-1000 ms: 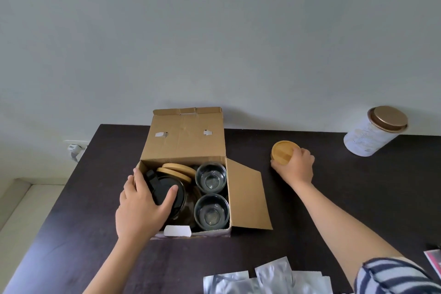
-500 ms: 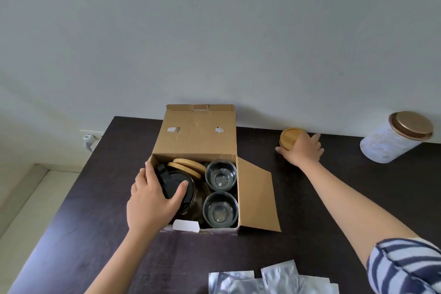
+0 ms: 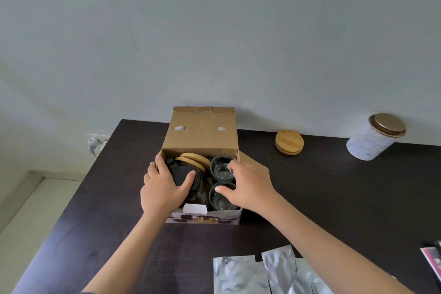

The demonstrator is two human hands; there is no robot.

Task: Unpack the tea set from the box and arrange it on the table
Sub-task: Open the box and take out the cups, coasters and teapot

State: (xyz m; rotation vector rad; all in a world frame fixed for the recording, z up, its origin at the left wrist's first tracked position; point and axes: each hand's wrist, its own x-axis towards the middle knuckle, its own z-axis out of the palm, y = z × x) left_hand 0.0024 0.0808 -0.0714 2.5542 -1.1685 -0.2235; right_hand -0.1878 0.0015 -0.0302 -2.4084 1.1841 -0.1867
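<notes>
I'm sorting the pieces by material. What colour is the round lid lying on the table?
Light bamboo tan, a pale wood tone: the round lid, seen in the head view.

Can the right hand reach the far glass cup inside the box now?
Probably yes. The right hand is already over the open box, its fingers at the rim of the far glass cup, and nothing covers that cup.
</notes>
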